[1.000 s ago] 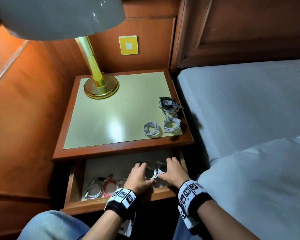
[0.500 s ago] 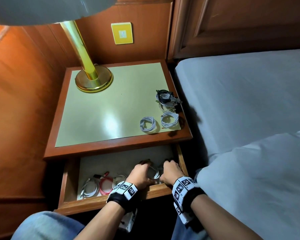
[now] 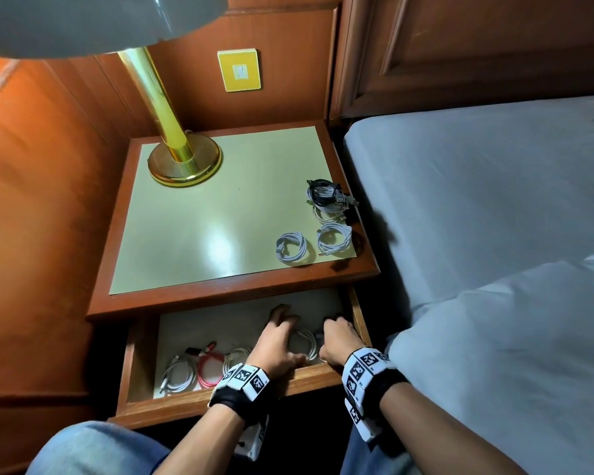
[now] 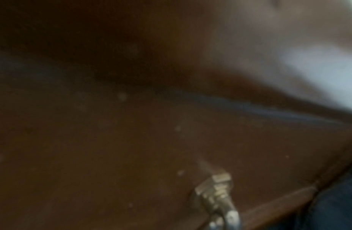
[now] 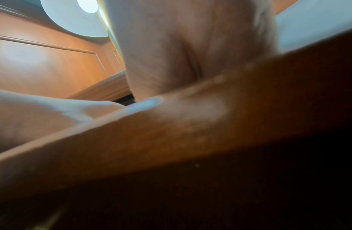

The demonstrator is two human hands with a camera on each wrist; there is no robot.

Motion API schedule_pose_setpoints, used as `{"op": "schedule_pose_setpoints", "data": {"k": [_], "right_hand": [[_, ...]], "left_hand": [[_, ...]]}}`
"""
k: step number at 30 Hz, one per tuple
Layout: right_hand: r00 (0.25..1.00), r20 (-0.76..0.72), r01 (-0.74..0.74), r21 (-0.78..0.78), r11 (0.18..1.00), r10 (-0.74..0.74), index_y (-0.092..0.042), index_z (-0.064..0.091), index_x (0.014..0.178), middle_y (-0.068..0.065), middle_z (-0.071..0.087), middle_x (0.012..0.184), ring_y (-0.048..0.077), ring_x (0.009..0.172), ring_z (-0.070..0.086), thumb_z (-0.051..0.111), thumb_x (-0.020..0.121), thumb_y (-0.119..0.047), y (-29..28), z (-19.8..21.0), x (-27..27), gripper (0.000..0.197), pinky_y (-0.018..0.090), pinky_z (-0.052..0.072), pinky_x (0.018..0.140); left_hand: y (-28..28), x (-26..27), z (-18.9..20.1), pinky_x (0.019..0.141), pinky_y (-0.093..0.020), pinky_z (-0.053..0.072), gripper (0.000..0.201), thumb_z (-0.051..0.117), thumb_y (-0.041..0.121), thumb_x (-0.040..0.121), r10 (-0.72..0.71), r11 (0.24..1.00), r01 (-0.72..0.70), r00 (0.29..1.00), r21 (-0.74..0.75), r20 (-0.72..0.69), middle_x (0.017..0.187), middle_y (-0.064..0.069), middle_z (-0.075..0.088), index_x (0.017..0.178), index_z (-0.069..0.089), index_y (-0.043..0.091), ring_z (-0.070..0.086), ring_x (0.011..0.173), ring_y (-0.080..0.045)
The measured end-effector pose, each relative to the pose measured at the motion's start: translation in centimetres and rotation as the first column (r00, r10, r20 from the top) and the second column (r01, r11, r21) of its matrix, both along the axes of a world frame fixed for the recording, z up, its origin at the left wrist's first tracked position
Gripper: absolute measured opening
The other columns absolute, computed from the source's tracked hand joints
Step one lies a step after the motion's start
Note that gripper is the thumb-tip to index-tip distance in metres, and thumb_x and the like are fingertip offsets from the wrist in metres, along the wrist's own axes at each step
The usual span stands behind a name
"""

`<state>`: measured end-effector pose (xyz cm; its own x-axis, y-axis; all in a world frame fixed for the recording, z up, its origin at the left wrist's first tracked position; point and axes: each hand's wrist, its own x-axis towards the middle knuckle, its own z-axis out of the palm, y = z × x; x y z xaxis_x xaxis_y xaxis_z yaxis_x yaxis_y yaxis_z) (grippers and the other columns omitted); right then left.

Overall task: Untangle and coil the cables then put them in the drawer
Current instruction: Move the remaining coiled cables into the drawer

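Observation:
The wooden drawer (image 3: pixel 220 404) under the nightstand stands pulled out. Both hands reach into its right part. My left hand (image 3: pixel 277 339) and right hand (image 3: pixel 336 339) hold a white coiled cable (image 3: pixel 306 344) between them, low on the drawer floor, with fingers curled over its sides. At the drawer's left lie a white coil (image 3: pixel 177 375), a pink coil (image 3: pixel 208 370) and another white coil (image 3: pixel 235 358). On the nightstand top wait a black-and-grey bundle (image 3: pixel 323 193) and three white coils (image 3: pixel 290 248). Both wrist views are blurred and show mostly the drawer front (image 5: pixel 191 132).
A brass lamp base (image 3: pixel 184 162) stands at the nightstand's back left, its shade overhead. The bed (image 3: pixel 494 217) with grey sheets lies close on the right. A metal pull fitting (image 4: pixel 216 194) shows on the drawer front. My knee (image 3: pixel 96 450) sits below.
Both hands have stayed in the drawer's right part with the white coil, and their fingers have curled down more over it. My head view has shifted slightly.

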<state>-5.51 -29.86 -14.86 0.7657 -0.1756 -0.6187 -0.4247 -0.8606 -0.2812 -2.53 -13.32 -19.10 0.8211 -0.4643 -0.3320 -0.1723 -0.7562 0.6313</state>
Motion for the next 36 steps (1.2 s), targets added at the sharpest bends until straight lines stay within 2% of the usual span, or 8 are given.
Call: {"op": "schedule_pose_setpoints", "data": {"k": [4, 9, 17, 21, 27, 31, 34, 36], "right_hand": [[1.000, 0.010, 0.006, -0.003, 1.000, -0.006, -0.004, 0.055, 0.127, 0.017, 0.047, 0.137, 0.034, 0.132, 0.045, 0.063, 0.092, -0.014, 0.0, 0.1, 0.0, 0.038, 0.037, 0.040, 0.108], [1.000, -0.017, 0.013, 0.015, 1.000, -0.012, -0.004, 0.056, 0.126, 0.017, 0.047, 0.137, 0.033, 0.131, 0.046, 0.064, 0.090, -0.014, -0.1, 0.3, 0.1, 0.039, 0.037, 0.041, 0.107], [0.999, -0.036, -0.015, 0.022, 1.000, 0.015, -0.003, 0.057, 0.124, 0.016, 0.049, 0.135, 0.032, 0.125, 0.053, 0.064, 0.091, -0.013, -0.3, 0.5, 0.2, 0.035, 0.035, 0.046, 0.099], [0.999, -0.017, -0.038, 0.052, 0.998, 0.039, -0.006, 0.053, 0.130, 0.014, 0.048, 0.137, 0.030, 0.126, 0.051, 0.065, 0.090, -0.014, -0.7, 1.4, 0.7, 0.043, 0.037, 0.047, 0.101], [0.995, 0.098, -0.021, 0.149, 0.989, 0.006, -0.008, 0.038, 0.150, 0.015, 0.052, 0.143, 0.028, 0.132, 0.049, 0.064, 0.093, -0.023, -2.3, 5.0, 2.0, 0.065, 0.034, 0.044, 0.106], [0.972, 0.227, 0.008, 0.224, 0.975, -0.060, -0.011, 0.050, 0.142, 0.008, 0.060, 0.133, 0.021, 0.119, 0.059, 0.067, 0.090, -0.025, -3.8, 7.7, 1.9, 0.056, 0.027, 0.046, 0.099], [0.938, 0.332, 0.019, 0.240, 0.971, -0.100, -0.011, 0.054, 0.138, 0.007, 0.060, 0.131, 0.020, 0.118, 0.059, 0.069, 0.088, -0.023, -5.1, 9.5, 2.4, 0.053, 0.029, 0.047, 0.102], [0.904, 0.409, 0.033, 0.217, 0.976, -0.121, -0.012, 0.056, 0.136, 0.006, 0.060, 0.132, 0.020, 0.118, 0.059, 0.071, 0.087, -0.024, -6.0, 10.5, 2.8, 0.053, 0.029, 0.047, 0.101]], "left_hand": [[0.1, -0.1, 0.0, 0.109, -0.004, 0.010, 0.090, 0.088, 0.029, 0.069, 0.033, 0.999, -0.033, 0.999, -0.011, 0.012, 0.160, -0.013, 0.016, 0.147, 0.044, 0.015, 0.023, 0.150, -0.024], [-0.2, -0.2, 0.3, 0.113, -0.019, 0.026, 0.089, 0.083, 0.022, 0.073, 0.042, 0.999, -0.041, 0.998, 0.036, -0.046, 0.152, -0.014, 0.041, 0.150, 0.039, 0.012, 0.039, 0.141, -0.027], [-0.2, -0.3, 1.0, 0.109, -0.020, 0.032, 0.082, 0.076, 0.021, 0.078, 0.062, 0.996, -0.056, 0.994, 0.069, -0.090, 0.147, -0.014, 0.051, 0.151, 0.039, 0.011, 0.047, 0.136, -0.025], [0.1, -0.3, 1.3, 0.108, -0.019, 0.032, 0.079, 0.076, 0.021, 0.078, 0.051, 0.997, -0.045, 0.995, 0.069, -0.082, 0.144, -0.013, 0.053, 0.149, 0.042, 0.012, 0.048, 0.134, -0.026], [1.3, -0.3, 2.1, 0.105, -0.021, 0.034, 0.073, 0.075, 0.022, 0.081, 0.050, 0.995, -0.042, 0.995, 0.088, -0.091, 0.136, -0.013, 0.054, 0.147, 0.044, 0.013, 0.050, 0.130, -0.027], [2.2, 0.0, 4.1, 0.099, -0.021, 0.039, 0.069, 0.076, 0.024, 0.083, 0.057, 0.997, -0.052, 0.995, 0.060, -0.078, 0.131, -0.010, 0.056, 0.144, 0.048, 0.013, 0.055, 0.121, -0.023], [3.1, 0.4, 6.3, 0.099, -0.019, 0.040, 0.058, 0.077, 0.025, 0.084, 0.066, 0.998, -0.066, 0.998, 0.009, 0.004, 0.128, -0.005, 0.062, 0.137, 0.056, 0.012, 0.058, 0.118, -0.018], [3.5, 0.9, 8.0, 0.102, -0.021, 0.046, 0.052, 0.077, 0.024, 0.084, 0.108, 0.992, -0.104, 0.993, -0.076, 0.051, 0.124, 0.001, 0.065, 0.132, 0.060, 0.015, 0.061, 0.113, -0.010]]}}
